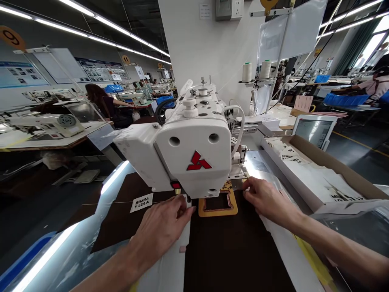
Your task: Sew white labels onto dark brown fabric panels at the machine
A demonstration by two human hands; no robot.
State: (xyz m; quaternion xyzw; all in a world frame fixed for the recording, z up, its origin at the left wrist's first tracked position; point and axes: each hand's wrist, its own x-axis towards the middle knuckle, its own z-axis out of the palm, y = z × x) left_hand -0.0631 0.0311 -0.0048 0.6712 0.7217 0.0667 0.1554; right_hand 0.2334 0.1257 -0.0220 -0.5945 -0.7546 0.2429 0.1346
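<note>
A white sewing machine head (194, 150) with a red logo stands in front of me. Beneath it lies a dark brown fabric piece (234, 251), with a yellow-orange clamp frame (219, 211) resting on top. My left hand (165, 221) is closed at the fabric's left edge, thumb and fingers bent together beside the clamp. At the far right edge, my right hand (266, 196) pinches the same fabric between thumb and fingers. Left of my left hand, a white BIMBA Y LOLA label (141, 202) lies on another dark brown piece (121, 215). The machine head hides the needle.
A long open box (313, 180) of printed white labels stands at the right, with a control screen (314, 127) behind it. Thread cones (247, 73) stand at the back. A blue bin edge (27, 257) shows at lower left. Another person (105, 103) sits at the far left.
</note>
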